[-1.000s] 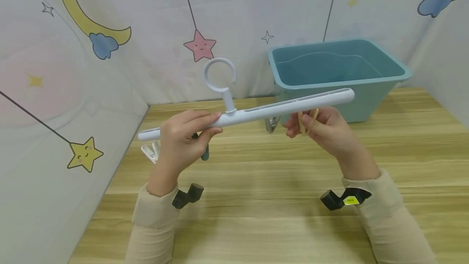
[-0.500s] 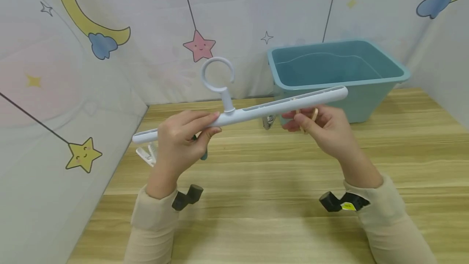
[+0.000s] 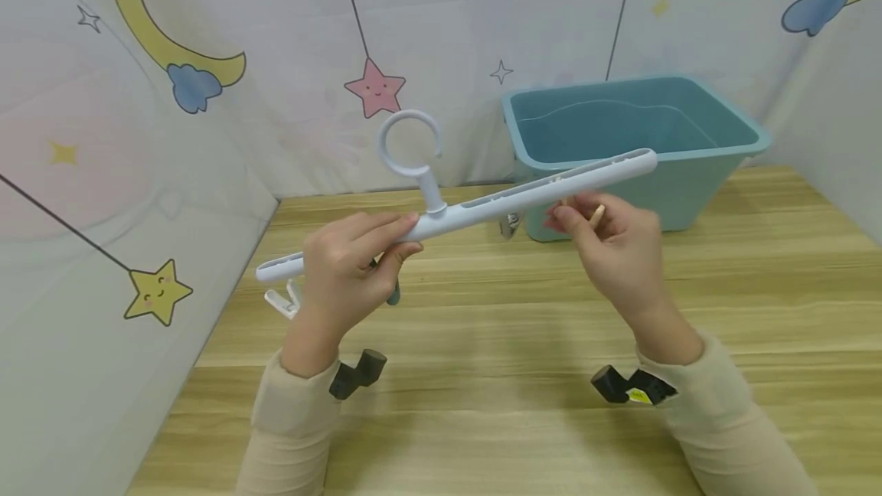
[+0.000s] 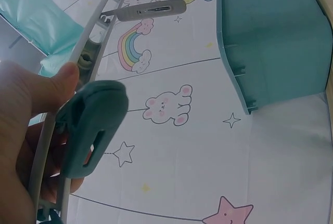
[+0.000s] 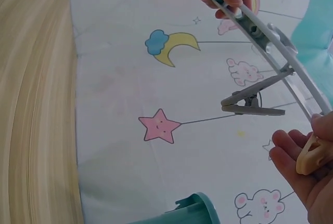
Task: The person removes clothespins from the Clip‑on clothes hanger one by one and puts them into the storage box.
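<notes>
A pale hanger bar [image 3: 482, 209] with an open ring hook is held up tilted, its right end higher. My left hand [image 3: 351, 266] grips it left of the hook, thumb below. Beside that hand a teal clip [image 4: 96, 128] hangs from the bar. Under the right half, my right hand [image 3: 613, 243] pinches a beige clothespin [image 5: 312, 156] against the bar; a small light tip shows in the slot above. Between the hands hangs a grey clip [image 5: 252, 99]. Toward the left end is a white clip [image 3: 282, 302], partly hidden by the left hand.
A teal plastic bin [image 3: 689, 190] stands at the back right of the wooden table [image 3: 482, 373], behind the hanger's right half. A white printed cloth [image 3: 455, 37] lines the back and sides. Black wrist cameras [image 3: 358, 373] sit on both cuffs.
The bar has tilted more, its right end rising and its left end dropping slightly. The right hand has brought the beige clothespin up to the bar, and a tip now shows in the slot.
</notes>
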Demonstrator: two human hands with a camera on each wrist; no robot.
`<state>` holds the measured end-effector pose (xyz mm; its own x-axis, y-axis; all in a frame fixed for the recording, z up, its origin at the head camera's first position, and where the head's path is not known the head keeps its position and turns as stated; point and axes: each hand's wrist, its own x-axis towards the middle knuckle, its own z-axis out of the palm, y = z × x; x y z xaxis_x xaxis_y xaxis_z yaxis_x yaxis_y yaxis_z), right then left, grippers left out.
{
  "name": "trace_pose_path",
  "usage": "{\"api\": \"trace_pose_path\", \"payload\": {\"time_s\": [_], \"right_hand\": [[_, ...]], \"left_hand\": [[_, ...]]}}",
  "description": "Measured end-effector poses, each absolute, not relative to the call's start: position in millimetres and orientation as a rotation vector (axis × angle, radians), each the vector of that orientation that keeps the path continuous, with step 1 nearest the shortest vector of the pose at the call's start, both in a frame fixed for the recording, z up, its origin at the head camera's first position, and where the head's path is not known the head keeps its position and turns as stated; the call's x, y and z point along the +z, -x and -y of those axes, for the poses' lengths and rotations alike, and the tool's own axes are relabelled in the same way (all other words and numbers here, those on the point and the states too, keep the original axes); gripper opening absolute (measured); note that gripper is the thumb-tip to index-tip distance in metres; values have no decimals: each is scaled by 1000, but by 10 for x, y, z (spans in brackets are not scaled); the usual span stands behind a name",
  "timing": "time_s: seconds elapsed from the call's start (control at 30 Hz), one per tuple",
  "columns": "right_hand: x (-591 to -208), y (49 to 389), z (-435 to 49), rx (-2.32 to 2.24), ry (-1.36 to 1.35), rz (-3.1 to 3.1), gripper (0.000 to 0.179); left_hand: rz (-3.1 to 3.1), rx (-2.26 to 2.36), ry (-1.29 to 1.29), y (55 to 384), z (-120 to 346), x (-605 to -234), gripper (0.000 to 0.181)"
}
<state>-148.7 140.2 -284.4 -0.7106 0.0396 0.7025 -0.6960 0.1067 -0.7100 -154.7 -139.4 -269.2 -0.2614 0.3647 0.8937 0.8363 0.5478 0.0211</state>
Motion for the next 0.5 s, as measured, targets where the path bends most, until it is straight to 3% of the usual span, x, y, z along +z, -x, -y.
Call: {"api": "trace_pose_path", "payload": {"time_s": [0.17,0.33,0.5], "right_hand": [[-2888,1500,-1343,1186,-567,1789,10],[-2939,1536,-1289,937,-485,1647,6],[-2988,1590,-1274,805,-433,1581,7]], "left_hand": [[1847,-647,996,1549,1394,-2697,23],[1834,-672,1013,1563,1380,-2705,35],[1851,-658,1012,1567,1358,-2728,23]]}}
